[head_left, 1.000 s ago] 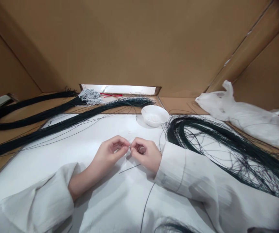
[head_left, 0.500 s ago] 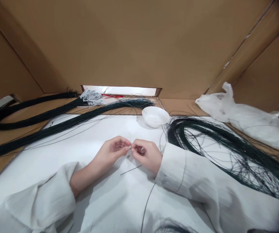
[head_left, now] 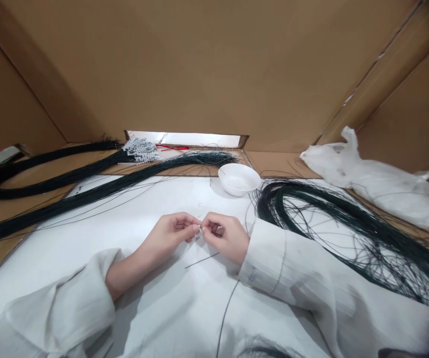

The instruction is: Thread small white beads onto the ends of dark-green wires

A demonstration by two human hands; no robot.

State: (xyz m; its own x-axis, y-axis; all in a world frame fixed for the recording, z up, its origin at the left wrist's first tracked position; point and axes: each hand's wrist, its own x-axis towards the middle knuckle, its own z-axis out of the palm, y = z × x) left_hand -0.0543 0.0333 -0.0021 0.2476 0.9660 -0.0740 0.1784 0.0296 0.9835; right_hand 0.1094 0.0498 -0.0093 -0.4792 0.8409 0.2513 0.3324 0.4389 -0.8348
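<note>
White and shallow, the small bowl (head_left: 239, 179) sits on the table (head_left: 125, 219) just beyond the hands; a few tiny pale bits lie in its bottom, too small to tell apart. A white plastic bag (head_left: 378, 186) lies slumped at the far right, its contents hidden.

Both hands meet fingertip to fingertip over the white table cover. The left hand (head_left: 169, 236) pinches thumb against forefinger, and the right hand (head_left: 224, 236) does the same — each grip is closed tight on a thin dark wire (head_left: 203, 259), with a tiny pale speck, perhaps a bead, at the meeting point. The wire's free end slants out on the cover just below the hands, then passes under the right wrist.

A loose coil of dark green wires (head_left: 341, 223) spreads to the right, touching the right sleeve (head_left: 292, 268). Long straight bundles (head_left: 87, 194) stretch away to the left — one tipped with white beaded ends (head_left: 142, 149).
</note>
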